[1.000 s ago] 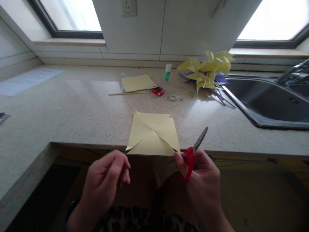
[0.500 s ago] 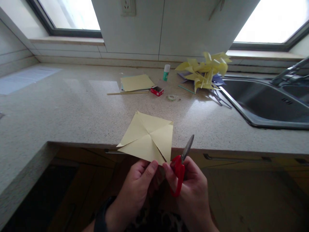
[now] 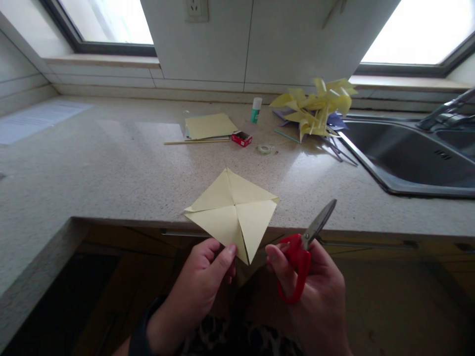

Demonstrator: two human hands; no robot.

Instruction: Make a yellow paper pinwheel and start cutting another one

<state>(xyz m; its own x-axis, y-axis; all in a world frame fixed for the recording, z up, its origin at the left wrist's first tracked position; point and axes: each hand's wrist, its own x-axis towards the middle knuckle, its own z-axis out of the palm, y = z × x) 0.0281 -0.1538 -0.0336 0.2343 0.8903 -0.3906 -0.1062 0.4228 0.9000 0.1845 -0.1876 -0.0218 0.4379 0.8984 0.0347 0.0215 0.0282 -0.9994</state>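
My left hand [image 3: 202,282] pinches the near corner of a pale yellow paper square [image 3: 232,210] with diagonal creases and cuts, holding it up in front of the counter edge. My right hand [image 3: 315,287] grips red-handled scissors [image 3: 302,252] just right of the paper, blades closed and pointing up to the right. The scissors are not touching the paper.
On the speckled countertop [image 3: 122,168] lie a stack of yellow paper [image 3: 210,126], a thin wooden stick [image 3: 196,142], a small red box [image 3: 241,139], a tape roll [image 3: 264,149] and a glue stick [image 3: 256,110]. A pile of yellow pinwheels [image 3: 315,109] sits beside the steel sink [image 3: 411,158].
The paper was lifted off the counter edge by my left hand and turned so a corner points down. My right hand with the scissors drew away to the right.
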